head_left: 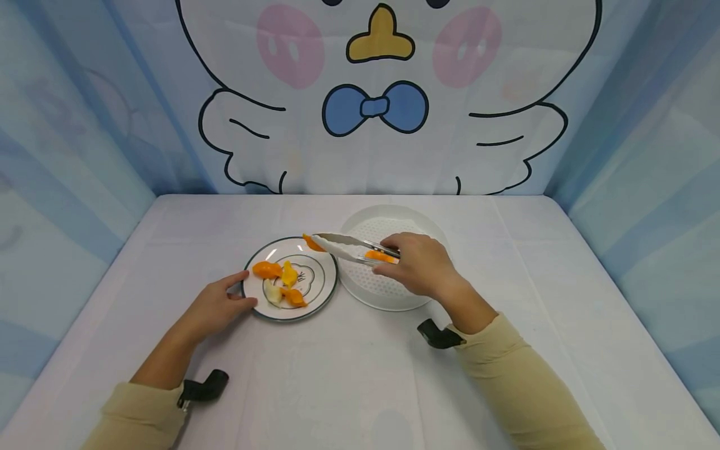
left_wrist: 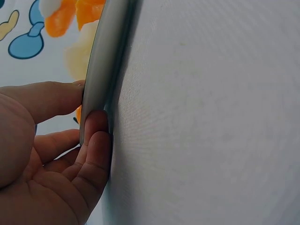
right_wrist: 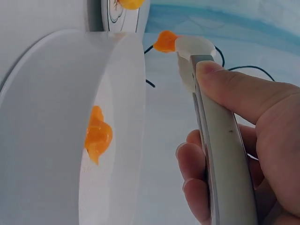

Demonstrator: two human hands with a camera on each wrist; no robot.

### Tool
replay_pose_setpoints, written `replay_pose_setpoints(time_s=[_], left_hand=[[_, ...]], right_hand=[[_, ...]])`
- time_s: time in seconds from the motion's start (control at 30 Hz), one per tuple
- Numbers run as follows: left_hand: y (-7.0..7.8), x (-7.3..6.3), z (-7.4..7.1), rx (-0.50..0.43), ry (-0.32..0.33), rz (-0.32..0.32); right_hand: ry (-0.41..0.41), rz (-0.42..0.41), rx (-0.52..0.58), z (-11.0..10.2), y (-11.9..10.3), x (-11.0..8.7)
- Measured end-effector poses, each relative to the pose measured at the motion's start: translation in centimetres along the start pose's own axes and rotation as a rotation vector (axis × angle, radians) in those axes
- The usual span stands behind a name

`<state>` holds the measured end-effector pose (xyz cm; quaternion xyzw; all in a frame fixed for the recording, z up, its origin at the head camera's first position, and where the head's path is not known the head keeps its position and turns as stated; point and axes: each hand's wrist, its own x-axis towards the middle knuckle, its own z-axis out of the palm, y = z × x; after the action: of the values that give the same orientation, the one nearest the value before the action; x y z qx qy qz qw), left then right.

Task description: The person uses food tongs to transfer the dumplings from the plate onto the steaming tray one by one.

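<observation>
My left hand (head_left: pixel 216 306) pinches the left rim of a white plate (head_left: pixel 319 281) with a dark edge, thumb above and fingers beneath in the left wrist view. Orange pepper-like pieces (head_left: pixel 267 270), a yellow one (head_left: pixel 289 274) and a pale one (head_left: pixel 273 292) lie on it. My right hand (head_left: pixel 422 265) grips metal tongs (head_left: pixel 337 245) with white tips, its thumb pressed along one arm. At the tips is another orange piece (right_wrist: pixel 165 41), above the plate's far right edge. One more orange piece (right_wrist: pixel 98 134) lies in the white perforated basket (head_left: pixel 388 300) under the tongs.
The basket stands right of the plate, close beside it. A white cloth covers the table (head_left: pixel 349 381). Behind it hangs a curtain (head_left: pixel 377 162) with a cartoon figure, and blue patterned curtains (head_left: pixel 62 162) flank both sides.
</observation>
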<state>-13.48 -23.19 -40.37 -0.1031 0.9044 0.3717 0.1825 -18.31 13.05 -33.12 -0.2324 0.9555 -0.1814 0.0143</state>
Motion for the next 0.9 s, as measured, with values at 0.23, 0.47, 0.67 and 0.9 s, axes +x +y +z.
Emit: replay_pose_setpoints(time_s=[0.23, 0.47, 0.67, 0.9], left_hand=[[0.1, -0.1, 0.0, -0.002, 0.003, -0.001], [0.1, 0.1, 0.0, -0.003, 0.004, -0.003], [0.1, 0.0, 0.0, -0.005, 0.002, -0.008], [-0.2, 0.2, 0.1, -0.01, -0.004, -0.01]], right_hand=[[0.043, 0.025, 0.043, -1.2, 2.0, -1.4], [0.05, 0.085, 0.095, -1.7, 4.3, -2.6], [0.043, 0.142, 0.097, -1.8, 5.8, -3.4], [0.036, 0.17, 0.084, -1.5, 7.0, -3.8]])
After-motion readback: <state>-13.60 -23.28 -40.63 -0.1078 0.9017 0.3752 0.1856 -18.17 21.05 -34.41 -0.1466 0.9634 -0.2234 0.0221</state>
